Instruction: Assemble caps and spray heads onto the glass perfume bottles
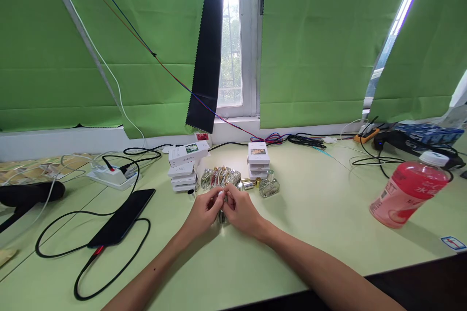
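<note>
Left hand (204, 208) and right hand (241, 211) meet here, and they hide whatever lies between them, just a sliver of glass (222, 217) peeking out below! They cover part of the glass bottles (221, 175) behind, the white boxes (183, 170) carry lettering too small to read, and the black object (31, 192) at far left runs off the edge.

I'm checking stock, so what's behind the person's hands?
Clustered bottles. The left hand and right hand cover their near edge; whatever lies there cannot be seen.
</note>
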`<state>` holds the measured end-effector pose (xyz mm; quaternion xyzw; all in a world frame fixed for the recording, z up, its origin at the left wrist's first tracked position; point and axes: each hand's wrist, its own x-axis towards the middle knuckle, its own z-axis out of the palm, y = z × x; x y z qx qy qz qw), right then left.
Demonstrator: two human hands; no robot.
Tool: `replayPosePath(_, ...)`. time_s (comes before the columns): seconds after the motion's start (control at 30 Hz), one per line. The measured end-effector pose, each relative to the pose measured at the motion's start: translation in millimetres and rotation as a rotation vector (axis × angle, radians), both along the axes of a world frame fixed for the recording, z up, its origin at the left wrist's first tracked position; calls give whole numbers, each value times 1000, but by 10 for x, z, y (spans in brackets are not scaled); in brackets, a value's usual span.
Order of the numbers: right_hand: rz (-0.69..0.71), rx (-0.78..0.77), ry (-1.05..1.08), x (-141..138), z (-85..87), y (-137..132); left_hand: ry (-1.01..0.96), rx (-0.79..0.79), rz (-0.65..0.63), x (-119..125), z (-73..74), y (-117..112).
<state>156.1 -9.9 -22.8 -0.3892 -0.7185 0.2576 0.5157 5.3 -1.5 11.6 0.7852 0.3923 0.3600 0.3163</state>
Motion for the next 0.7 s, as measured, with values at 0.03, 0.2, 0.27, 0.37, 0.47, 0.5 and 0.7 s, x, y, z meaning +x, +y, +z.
replayPosePath(0.03,1,1,3,0,-4,2,1,-1,0,0,2,-4)
replayPosePath(0.2,9,-8,10,1,-7,-2,18,-8,-3,-2,10,-11)
replayPosePath(0.27,8,-14,8,0,-1,-7,22,-8,0,-4,9,-7)
replayPosePath(0.37,6,-14,6,-1,8,-11,23,-10,2,-11,-1,4)
replayPosePath(0.47,5,-12,10,-6,12,-9,21,-14,-2,-19,-17,14)
replayPosePath(0.5,4,-11,10,-8,12,-8,20,-15,-2,-22,-23,15)
replayPosePath(0.7,-2,-21,11,-9,4,-2,13,-19,6,-14,-24,5)
